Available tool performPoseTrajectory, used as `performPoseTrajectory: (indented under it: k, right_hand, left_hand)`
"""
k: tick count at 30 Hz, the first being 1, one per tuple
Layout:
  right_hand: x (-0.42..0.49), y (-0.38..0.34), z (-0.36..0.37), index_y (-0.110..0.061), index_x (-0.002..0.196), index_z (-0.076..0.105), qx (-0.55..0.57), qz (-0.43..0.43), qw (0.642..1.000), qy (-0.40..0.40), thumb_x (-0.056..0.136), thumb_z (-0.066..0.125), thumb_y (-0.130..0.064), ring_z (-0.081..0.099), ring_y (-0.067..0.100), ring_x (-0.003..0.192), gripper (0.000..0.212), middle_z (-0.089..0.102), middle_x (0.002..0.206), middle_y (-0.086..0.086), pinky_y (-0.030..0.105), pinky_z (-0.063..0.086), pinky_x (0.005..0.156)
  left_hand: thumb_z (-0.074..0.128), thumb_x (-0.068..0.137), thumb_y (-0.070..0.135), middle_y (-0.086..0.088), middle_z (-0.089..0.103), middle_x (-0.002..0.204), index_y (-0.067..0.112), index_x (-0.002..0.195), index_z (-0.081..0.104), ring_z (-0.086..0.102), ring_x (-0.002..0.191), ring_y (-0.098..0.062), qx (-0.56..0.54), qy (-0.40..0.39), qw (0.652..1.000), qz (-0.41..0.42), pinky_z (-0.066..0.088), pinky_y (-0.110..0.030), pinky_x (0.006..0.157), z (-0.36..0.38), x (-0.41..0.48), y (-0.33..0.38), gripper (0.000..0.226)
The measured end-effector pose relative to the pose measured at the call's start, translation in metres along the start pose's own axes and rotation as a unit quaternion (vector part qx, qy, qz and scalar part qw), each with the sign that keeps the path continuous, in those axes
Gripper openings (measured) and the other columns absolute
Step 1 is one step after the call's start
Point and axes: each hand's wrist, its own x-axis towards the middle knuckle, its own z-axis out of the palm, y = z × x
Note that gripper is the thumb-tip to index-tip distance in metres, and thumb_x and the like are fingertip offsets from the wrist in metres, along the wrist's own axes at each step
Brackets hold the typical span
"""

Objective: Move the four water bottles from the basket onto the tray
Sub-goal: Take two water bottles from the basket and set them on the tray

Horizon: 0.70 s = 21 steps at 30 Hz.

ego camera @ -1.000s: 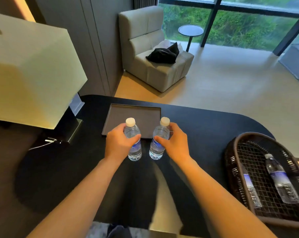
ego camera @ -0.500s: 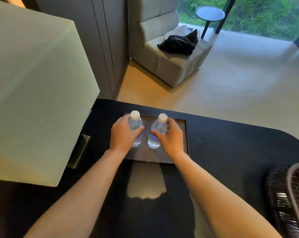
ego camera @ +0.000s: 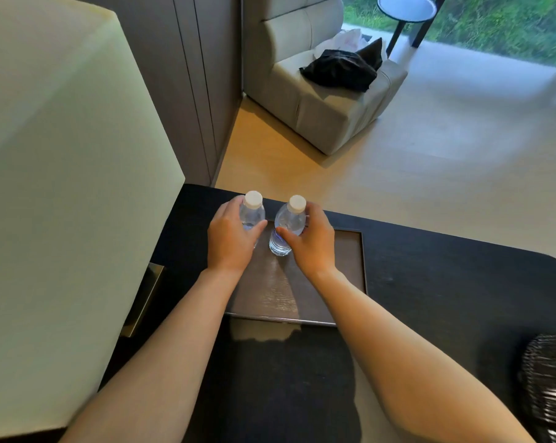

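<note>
Two clear water bottles with white caps stand upright at the far left end of the brown tray (ego camera: 343, 276). My left hand (ego camera: 230, 238) is wrapped around the left bottle (ego camera: 253, 212), hiding its lower half. My right hand (ego camera: 308, 243) grips the right bottle (ego camera: 287, 225), whose base rests on the tray surface. A corner of the dark woven basket (ego camera: 548, 388) shows at the bottom right edge; its contents are out of view.
A large cream lampshade (ego camera: 62, 187) fills the left side, close to my left arm, with its brass base (ego camera: 145, 298) on the black table (ego camera: 446, 298). Beyond the table's far edge are a beige armchair (ego camera: 318, 100) and wooden floor.
Both hands carried the bottles forward from above the table onto the far part of the tray. The view swung left, so the basket slid almost out of frame.
</note>
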Motion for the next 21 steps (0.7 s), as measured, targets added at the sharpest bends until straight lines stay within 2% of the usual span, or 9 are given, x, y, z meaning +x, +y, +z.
performPoseTrajectory:
  k: [10,14,17,19,21]
  right_hand:
    - [0.008,-0.003,0.004,-0.014,0.136,0.054,0.018,0.004,1.000,0.003,0.079,0.089,-0.018,0.059,0.023,0.125,0.068,0.063,0.133,0.007,0.041,0.052,0.105]
    - [0.007,-0.003,0.003,-0.015,0.136,0.051,0.025,0.009,1.000,-0.004,0.079,0.089,-0.017,0.059,0.023,0.124,0.069,0.062,0.133,0.007,0.043,0.052,0.104]
    - [0.004,-0.002,0.000,-0.018,0.141,0.049,0.026,0.013,0.999,-0.022,0.079,0.089,-0.021,0.058,0.022,0.127,0.074,0.061,0.137,0.004,0.044,0.052,0.105]
    - [-0.001,0.001,-0.005,-0.019,0.144,0.047,0.023,0.017,0.999,-0.035,0.080,0.089,-0.022,0.057,0.021,0.130,0.077,0.060,0.141,0.003,0.040,0.051,0.106]
    - [-0.009,0.005,-0.011,-0.018,0.148,0.045,0.017,0.030,0.998,-0.044,0.082,0.087,-0.025,0.055,0.020,0.133,0.079,0.057,0.146,0.003,0.031,0.047,0.104]
  left_hand:
    - [0.087,0.082,0.022,-0.008,0.064,0.132,0.011,0.137,0.060,0.060,0.125,-0.022,-0.005,0.001,1.000,-0.003,0.051,-0.030,0.099,0.003,0.005,-0.002,0.063]
    - [0.085,0.083,0.023,-0.007,0.063,0.132,0.013,0.138,0.058,0.060,0.123,-0.020,0.002,0.001,1.000,-0.005,0.050,-0.027,0.095,0.003,0.003,0.001,0.062]
    - [0.085,0.084,0.027,-0.008,0.061,0.135,0.012,0.142,0.055,0.059,0.125,-0.020,0.009,-0.003,1.000,-0.016,0.054,-0.033,0.099,0.003,0.001,0.003,0.067]
    - [0.084,0.084,0.031,-0.009,0.058,0.139,0.011,0.147,0.050,0.058,0.128,-0.023,0.016,-0.008,0.999,-0.035,0.055,-0.038,0.101,0.002,-0.001,0.005,0.075]
    - [0.083,0.084,0.032,-0.011,0.056,0.142,0.009,0.149,0.047,0.056,0.131,-0.025,0.023,-0.009,0.998,-0.054,0.051,-0.034,0.103,0.000,-0.007,0.008,0.078]
